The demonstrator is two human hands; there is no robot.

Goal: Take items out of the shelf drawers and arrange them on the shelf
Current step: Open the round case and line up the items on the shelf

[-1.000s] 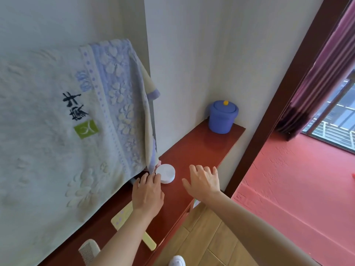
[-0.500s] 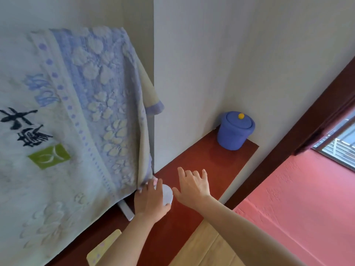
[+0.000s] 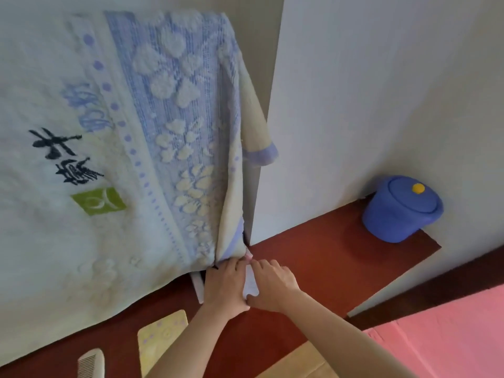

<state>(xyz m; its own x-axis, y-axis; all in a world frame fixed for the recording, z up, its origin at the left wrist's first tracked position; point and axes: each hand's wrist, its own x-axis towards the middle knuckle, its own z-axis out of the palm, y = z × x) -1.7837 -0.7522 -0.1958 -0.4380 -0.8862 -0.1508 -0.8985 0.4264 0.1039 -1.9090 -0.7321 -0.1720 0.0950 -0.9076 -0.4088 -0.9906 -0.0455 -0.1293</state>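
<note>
Now my left hand point(image 3: 225, 285) and right hand point(image 3: 273, 285) cup the jar point(image 3: 251, 283) between them on the shelf point(image 3: 331, 257), just beneath the towel point(image 3: 122, 159) and well apart from the pot point(image 3: 399, 210), presumably so I can square it against the wall point(image 3: 354, 105).

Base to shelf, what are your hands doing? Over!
Copy: left hand and right hand cupped round white container on shelf. Corner of towel hangs right beside it. Far-off blue pot no bother.
</note>
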